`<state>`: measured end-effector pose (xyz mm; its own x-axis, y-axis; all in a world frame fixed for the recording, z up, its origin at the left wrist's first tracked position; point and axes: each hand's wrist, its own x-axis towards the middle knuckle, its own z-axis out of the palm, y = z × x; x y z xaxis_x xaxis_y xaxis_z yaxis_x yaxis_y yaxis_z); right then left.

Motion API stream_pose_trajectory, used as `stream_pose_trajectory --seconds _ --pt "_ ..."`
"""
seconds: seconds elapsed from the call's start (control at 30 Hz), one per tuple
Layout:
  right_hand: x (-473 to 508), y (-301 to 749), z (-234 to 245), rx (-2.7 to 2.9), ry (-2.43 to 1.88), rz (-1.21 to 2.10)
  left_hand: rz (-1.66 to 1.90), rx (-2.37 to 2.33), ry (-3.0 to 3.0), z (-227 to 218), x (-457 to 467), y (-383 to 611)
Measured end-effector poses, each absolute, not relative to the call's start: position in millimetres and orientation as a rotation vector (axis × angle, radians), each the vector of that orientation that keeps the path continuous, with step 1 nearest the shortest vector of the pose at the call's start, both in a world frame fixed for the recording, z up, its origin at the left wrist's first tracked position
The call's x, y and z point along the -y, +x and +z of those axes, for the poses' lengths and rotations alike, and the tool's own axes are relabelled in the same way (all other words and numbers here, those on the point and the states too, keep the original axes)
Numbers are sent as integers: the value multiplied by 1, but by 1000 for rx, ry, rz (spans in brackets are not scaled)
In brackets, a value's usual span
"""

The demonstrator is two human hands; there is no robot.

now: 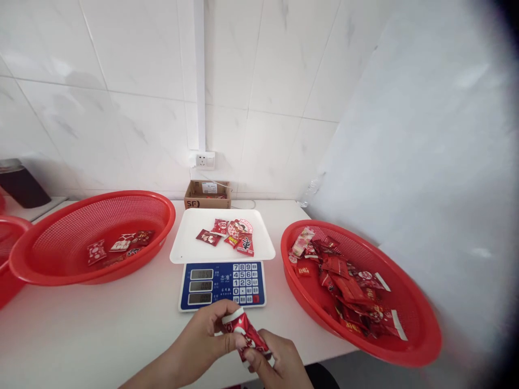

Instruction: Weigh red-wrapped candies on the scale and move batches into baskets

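Between my two hands is a red and white candy packet [247, 332], held in front of the scale near the table's front edge. My left hand [206, 335] pinches its upper left end between thumb and fingers. At the packet's lower right end, my right hand [279, 359] grips it with the thumb on top. Just beyond stands a digital scale [222, 310] with a blue keypad panel; its display digits are hard to read. Several red packets [208, 237] and a round red-and-white piece lie on its white weighing tray [184, 246].
To the right, a red plastic basket [430, 346] holds many red packets. Another red basket [44, 273] on the left has several packets inside. A small cardboard box [207, 203] stands behind the scale, below a wall socket [205, 160]. A dark container [25, 183] sits far left.
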<state>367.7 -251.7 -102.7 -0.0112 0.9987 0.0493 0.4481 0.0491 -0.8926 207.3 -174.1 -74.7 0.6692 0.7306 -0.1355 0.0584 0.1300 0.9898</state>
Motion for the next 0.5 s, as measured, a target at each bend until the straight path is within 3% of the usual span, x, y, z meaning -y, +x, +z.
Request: stream_pose_trajectory --seconds 0.3,0.5 --pt "258 355 -106 1610 -1424 1111 557 -806 1481 -73 189 185" --pt "276 345 -102 1729 -1490 952 442 -698 1478 -72 205 172"
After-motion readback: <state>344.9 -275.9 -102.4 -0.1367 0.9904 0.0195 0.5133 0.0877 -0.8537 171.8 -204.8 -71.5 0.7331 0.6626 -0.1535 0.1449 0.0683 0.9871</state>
